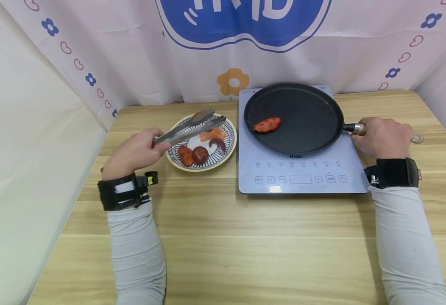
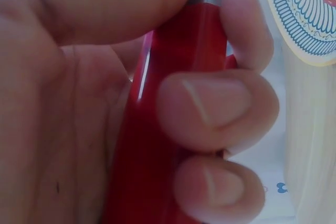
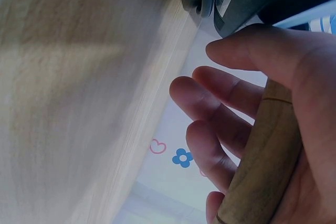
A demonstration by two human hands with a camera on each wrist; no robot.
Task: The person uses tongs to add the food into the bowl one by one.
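Note:
My left hand [image 1: 135, 153] grips the red handle [image 2: 170, 103] of metal tongs [image 1: 192, 129], its fingers curled round it in the left wrist view. The tongs' tips lie slightly apart above a patterned plate [image 1: 223, 159], with no food visible between them. On that plate are a reddish piece like a chicken wing [image 1: 185, 155], a round brown piece [image 1: 200, 155], a dark purple curved piece [image 1: 218, 145] and an orange striped piece [image 1: 212, 134]. My right hand [image 1: 384, 136] holds the wooden handle [image 3: 265, 156] of a black frying pan [image 1: 303, 114], fingers loosely curled round it. A reddish chicken wing [image 1: 267, 125] lies at the pan's left side.
Under the pan is a pale induction cooker [image 1: 253, 169] with a button panel along its front. Both stand toward the back of a wooden table [image 1: 246, 245]. Behind hangs a printed white cloth [image 1: 131, 63], and a pale wall [image 1: 28, 140] borders the left side.

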